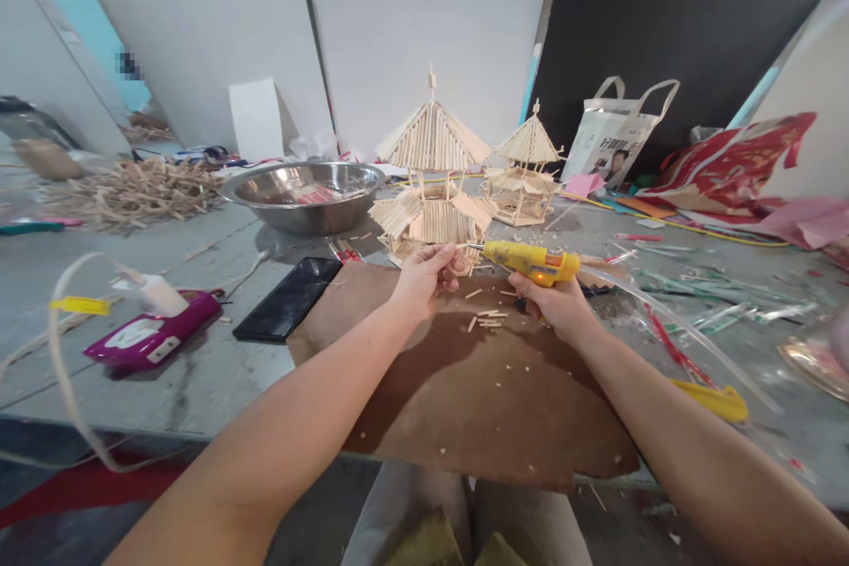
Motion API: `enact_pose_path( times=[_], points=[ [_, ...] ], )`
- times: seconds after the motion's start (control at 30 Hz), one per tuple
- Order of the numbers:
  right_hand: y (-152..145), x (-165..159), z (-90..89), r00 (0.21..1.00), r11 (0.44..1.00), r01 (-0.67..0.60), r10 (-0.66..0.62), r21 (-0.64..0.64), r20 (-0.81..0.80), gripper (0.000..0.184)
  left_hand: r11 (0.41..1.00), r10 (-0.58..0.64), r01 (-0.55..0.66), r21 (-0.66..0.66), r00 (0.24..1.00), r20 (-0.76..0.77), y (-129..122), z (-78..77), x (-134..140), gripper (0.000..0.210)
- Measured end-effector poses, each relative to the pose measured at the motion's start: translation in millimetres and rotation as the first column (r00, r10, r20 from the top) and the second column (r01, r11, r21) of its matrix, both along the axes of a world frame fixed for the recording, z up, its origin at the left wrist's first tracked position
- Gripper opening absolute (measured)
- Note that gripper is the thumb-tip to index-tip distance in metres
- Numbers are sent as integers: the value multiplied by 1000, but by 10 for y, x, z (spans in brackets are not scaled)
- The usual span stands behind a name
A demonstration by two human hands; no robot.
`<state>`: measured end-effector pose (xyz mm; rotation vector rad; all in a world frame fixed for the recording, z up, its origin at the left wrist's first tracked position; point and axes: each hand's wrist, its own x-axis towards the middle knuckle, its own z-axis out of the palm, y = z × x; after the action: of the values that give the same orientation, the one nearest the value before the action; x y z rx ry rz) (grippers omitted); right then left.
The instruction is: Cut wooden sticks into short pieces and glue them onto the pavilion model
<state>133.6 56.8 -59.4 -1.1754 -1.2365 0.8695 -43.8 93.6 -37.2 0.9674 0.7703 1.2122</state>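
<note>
My right hand (555, 299) is wrapped round the handle of a yellow hot glue gun (531, 261), its nozzle pointing left. A clear glue stick (637, 287) trails from the gun's back end. At the nozzle tip, my left hand (431, 279) pinches a small wooden stick (462, 246), mostly hidden by the fingers. Right behind the hands stands a tiered pavilion model (431, 141) built of thin wooden sticks. Several short cut sticks (489, 318) lie on the brown board (464, 424) below the hands.
A smaller stick pavilion (527, 164) stands behind at right. To the left are a steel basin (265, 203), a black phone (288, 299), a purple power strip (156, 332) with a looping cable, and a stick pile (139, 190). A yellow-handled tool (713, 401) and plastic wrappers (716, 287) lie right.
</note>
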Motion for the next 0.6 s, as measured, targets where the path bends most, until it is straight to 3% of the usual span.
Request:
enact_pose_path(
  times=[0.6],
  points=[
    [-11, -13, 17, 1000, 1000, 16, -16, -9, 7, 35, 1000, 3, -3, 25, 1000, -4, -9, 2, 4, 20]
  ],
)
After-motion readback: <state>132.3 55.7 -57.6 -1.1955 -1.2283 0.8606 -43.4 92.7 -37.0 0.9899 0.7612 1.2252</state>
